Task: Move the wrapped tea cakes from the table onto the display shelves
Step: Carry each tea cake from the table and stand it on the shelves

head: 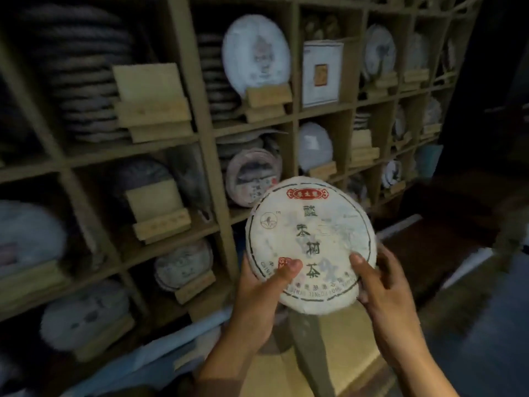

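Both hands hold one wrapped tea cake [310, 245] up, face toward the camera, in front of the shelves [206, 133]. The left hand [257, 293] grips its lower left edge, thumb on the printed wrapper; the right hand [383, 285] grips the lower right edge, thumb on the face too. The wooden cubbies hold stacked and upright cakes behind small wooden stands [267, 96]; one holds a framed card [323, 73]. The room is dim.

round tea cake [310, 245] in matt, crinkly off-white paper with green print. far shelves [206, 133] look like plain dull unvarnished wood.
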`<state>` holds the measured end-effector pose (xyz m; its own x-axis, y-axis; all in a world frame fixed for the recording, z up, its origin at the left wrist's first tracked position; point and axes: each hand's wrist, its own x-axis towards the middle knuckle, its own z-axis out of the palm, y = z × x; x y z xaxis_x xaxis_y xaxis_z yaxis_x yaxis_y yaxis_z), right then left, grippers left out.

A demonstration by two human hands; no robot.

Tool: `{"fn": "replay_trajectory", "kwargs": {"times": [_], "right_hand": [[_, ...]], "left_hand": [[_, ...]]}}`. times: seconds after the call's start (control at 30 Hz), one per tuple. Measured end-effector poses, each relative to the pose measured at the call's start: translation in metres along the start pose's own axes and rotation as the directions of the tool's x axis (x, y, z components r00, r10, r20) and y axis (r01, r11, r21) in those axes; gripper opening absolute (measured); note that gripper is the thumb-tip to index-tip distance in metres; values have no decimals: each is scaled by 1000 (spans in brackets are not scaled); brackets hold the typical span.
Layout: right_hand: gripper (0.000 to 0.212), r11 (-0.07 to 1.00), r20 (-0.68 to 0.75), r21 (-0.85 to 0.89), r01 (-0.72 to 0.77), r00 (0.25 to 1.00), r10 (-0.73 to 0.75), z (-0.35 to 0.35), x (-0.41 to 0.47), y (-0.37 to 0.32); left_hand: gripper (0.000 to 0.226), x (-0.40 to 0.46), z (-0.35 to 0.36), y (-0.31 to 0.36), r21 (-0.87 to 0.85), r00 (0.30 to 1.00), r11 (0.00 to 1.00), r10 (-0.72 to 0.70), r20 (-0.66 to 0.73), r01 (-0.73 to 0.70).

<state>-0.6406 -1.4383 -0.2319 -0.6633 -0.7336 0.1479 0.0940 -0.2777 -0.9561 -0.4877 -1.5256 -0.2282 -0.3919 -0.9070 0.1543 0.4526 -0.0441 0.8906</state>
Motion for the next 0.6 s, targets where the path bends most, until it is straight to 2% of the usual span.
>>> {"fn": "replay_trajectory", "kwargs": {"times": [0.07, 0.2, 0.3, 0.43, 0.6], "right_hand": [[81, 999, 19, -37, -5, 1000, 6, 30, 12, -1], [66, 999, 271, -16, 52, 962, -45, 83, 25, -10], [61, 998, 408, 61, 10, 912, -33, 106, 38, -15], [68, 976, 531, 170, -138, 847, 27, 121, 60, -15], [63, 935, 570, 261, -242, 820, 53, 137, 82, -2]], "left_hand": [[66, 9, -21, 20, 36, 993, 996, 82, -79, -79], [77, 13, -48, 45, 86, 974, 987, 146, -171, -133], [65, 12, -54, 54, 100, 964, 983, 171, -202, -154], [59, 14, -58, 63, 92, 965, 990, 125, -230, -106], [48, 26, -66, 70, 67, 981, 997, 51, -188, -39]]}}
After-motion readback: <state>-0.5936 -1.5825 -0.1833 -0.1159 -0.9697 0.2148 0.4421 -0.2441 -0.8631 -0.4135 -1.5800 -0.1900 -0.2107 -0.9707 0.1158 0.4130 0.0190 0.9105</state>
